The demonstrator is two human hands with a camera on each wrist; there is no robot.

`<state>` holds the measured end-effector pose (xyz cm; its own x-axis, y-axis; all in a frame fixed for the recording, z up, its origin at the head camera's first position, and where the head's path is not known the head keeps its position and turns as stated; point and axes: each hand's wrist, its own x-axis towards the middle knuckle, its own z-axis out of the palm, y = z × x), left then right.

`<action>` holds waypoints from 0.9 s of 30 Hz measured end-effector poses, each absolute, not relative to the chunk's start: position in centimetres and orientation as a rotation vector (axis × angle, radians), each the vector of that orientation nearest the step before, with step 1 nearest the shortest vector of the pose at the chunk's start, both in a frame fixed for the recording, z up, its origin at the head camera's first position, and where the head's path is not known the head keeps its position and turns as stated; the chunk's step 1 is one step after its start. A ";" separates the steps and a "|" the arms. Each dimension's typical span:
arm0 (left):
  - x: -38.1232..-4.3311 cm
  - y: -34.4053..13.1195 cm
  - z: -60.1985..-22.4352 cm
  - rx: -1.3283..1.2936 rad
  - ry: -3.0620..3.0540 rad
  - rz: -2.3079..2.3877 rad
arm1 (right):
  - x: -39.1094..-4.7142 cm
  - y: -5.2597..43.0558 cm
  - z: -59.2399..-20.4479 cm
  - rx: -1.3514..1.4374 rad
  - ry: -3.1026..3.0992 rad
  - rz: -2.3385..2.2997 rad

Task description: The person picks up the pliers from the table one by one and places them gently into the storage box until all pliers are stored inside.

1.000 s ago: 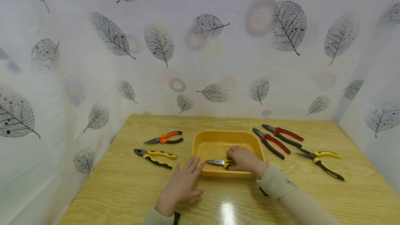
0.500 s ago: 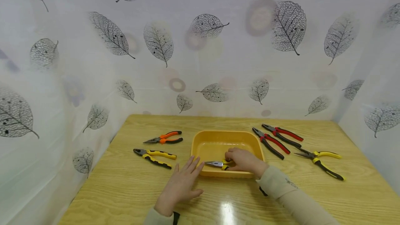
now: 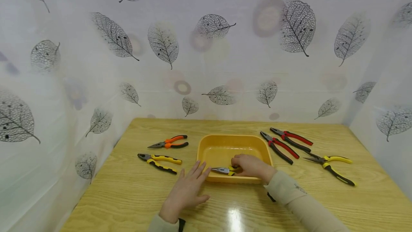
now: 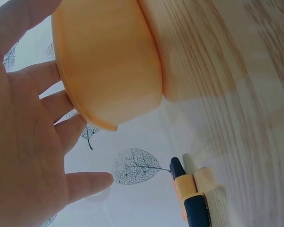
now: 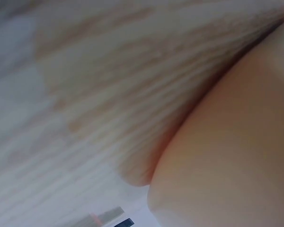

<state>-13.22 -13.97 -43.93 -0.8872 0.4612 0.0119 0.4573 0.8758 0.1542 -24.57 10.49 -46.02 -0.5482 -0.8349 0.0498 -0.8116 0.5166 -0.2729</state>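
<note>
A yellow plastic tray point(image 3: 225, 136) stands on the wooden table in the head view. Inside it, near the front wall, lie needle-nose pliers point(image 3: 221, 170) with silver jaws pointing left. My right hand point(image 3: 252, 165) reaches over the tray's front right and grips their yellow handles, mostly hidden under the fingers. My left hand point(image 3: 187, 191) is spread, its fingertips at the tray's front left rim. In the left wrist view the fingers of that hand point(image 4: 31, 127) touch the rim of the tray point(image 4: 111, 61). Only the tray's outer wall point(image 5: 232, 146) and the table fill the right wrist view.
Left of the tray lie orange-handled needle-nose pliers point(image 3: 168, 143) and yellow-and-black pliers point(image 3: 161, 162). To its right are two red-and-black pliers point(image 3: 280, 147) point(image 3: 291, 139) and yellow-and-black long-nose pliers point(image 3: 331, 167). A leaf-patterned curtain point(image 3: 206, 63) surrounds the table point(image 3: 128, 203).
The pliers in the tray have shifted slightly toward the front wall with my right hand, which has lowered a little. My left hand stays at the rim.
</note>
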 end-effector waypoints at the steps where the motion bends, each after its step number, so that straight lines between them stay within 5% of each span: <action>1: -13.2 -14.0 -43.9 0.738 3.017 0.240 | -24.6 10.5 -46.0 -1.451 2.657 -0.406; 27: -13.1 -13.8 -43.5 0.721 3.001 0.262 | -24.5 11.1 -45.2 -1.426 2.744 -0.408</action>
<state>-13.07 -13.85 -43.54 -0.8906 0.4548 -0.0033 0.4473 0.8773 0.1739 -24.49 11.08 -45.21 -0.5818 -0.8072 0.0994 -0.8013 0.5479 -0.2403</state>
